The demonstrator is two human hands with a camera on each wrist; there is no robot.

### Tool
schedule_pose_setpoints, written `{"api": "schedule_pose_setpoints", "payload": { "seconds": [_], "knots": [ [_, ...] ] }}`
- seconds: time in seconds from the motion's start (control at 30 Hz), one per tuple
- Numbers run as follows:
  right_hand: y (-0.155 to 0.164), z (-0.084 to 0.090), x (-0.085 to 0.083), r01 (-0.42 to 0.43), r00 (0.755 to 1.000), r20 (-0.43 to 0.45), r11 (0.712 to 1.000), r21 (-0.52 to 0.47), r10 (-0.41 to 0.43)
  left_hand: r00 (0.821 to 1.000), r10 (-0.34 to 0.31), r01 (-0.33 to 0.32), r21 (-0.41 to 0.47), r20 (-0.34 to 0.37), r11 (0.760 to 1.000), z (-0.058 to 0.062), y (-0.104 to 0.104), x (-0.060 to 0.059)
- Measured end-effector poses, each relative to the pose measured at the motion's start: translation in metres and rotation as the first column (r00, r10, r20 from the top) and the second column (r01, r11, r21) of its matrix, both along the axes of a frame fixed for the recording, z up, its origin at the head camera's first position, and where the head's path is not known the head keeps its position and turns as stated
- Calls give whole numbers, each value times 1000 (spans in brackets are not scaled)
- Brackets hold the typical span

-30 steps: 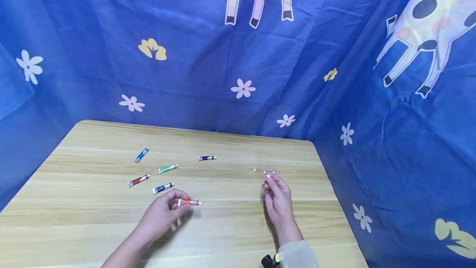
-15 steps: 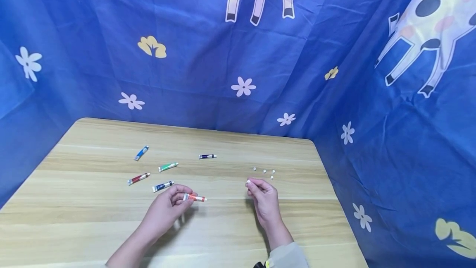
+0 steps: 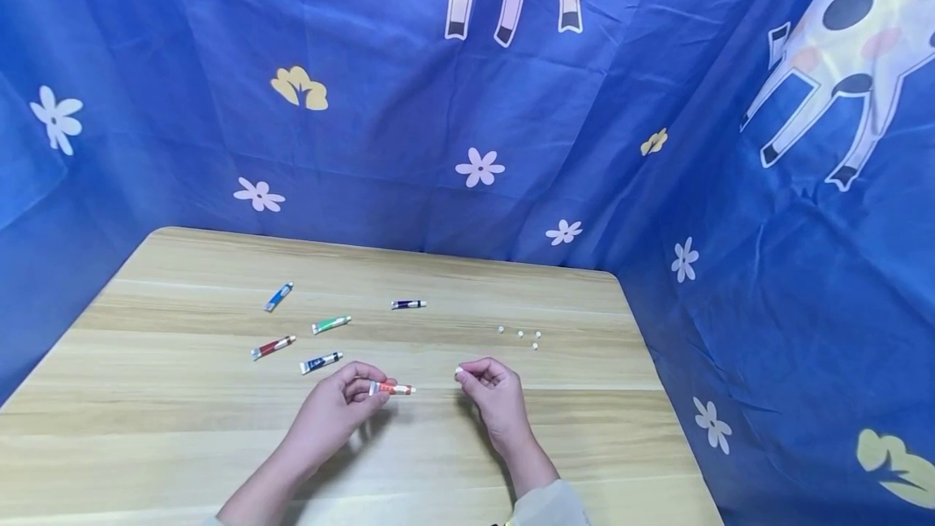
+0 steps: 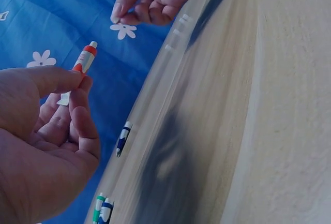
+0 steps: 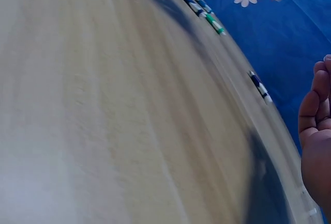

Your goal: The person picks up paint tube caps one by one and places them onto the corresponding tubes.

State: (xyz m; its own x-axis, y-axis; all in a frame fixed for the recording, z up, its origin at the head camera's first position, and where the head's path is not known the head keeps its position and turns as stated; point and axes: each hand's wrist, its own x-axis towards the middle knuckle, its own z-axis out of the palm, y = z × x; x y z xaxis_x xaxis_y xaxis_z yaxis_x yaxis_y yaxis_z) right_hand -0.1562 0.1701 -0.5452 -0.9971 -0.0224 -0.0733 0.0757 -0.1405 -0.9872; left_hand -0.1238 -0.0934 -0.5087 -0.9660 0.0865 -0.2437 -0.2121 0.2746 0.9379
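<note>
My left hand pinches an orange paint tube between thumb and fingers, above the table. The tube lies nearly level in the head view, its narrow pale nozzle pointing right toward the other hand. To its right, my right hand holds a small white cap at the tips of thumb and forefinger. A gap separates the cap from the nozzle. In the right wrist view only part of the right hand shows at the edge, and the cap is barely visible.
Several paint tubes lie on the wood-grain table: light blue, green, dark red, dark blue and a navy one. Several white caps sit at the right. Blue patterned cloth hangs behind and beside.
My right hand has moved left, away from the loose caps, carrying the white cap toward the tube. My left hand has shifted slightly right and up with the orange paint tube.
</note>
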Motion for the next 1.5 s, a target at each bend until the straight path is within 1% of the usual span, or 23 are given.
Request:
{"api": "schedule_pose_setpoints", "payload": {
  "seconds": [0.17, 0.33, 0.4, 0.6, 0.73, 1.03, 1.2, 1.4, 1.5],
  "knots": [
    [-10, 0, 4, -39, 999, -16, 998, 48, 40, 1000, -2, 2, 5, 3, 1000, -2, 1, -1],
    [-16, 1, 8, -74, 997, -7, 992, 105, 75, 1000, 2, -2, 1, 28, 1000, 1, 2, -2],
    [-19, 2, 9, -79, 997, -5, 990, 120, 80, 1000, 2, -2, 2, 25, 1000, 2, 3, -2],
    [-27, 6, 14, -93, 995, -15, 986, 138, 95, 1000, -5, 4, -8, -16, 1000, 2, 2, -1],
    [-33, 6, 17, -110, 993, -24, 982, 155, 115, 1000, -2, 2, -10, -11, 1000, 2, 2, 0],
    [-39, 8, 20, -120, 990, -45, 972, 201, 131, 1000, -1, 1, 6, 4, 1000, 5, 5, 2],
    [-41, 8, 21, -128, 989, -38, 966, 222, 140, 1000, 5, -5, 4, 13, 1000, 6, 7, 2],
    [-42, 7, 23, -121, 992, -18, 969, 217, 128, 1000, -2, 2, -22, -5, 1000, 3, 8, 2],
    [-42, 5, 23, -128, 991, -3, 968, 218, 131, 1000, -10, 10, -16, -6, 1000, 3, 7, 2]
  ]
}}
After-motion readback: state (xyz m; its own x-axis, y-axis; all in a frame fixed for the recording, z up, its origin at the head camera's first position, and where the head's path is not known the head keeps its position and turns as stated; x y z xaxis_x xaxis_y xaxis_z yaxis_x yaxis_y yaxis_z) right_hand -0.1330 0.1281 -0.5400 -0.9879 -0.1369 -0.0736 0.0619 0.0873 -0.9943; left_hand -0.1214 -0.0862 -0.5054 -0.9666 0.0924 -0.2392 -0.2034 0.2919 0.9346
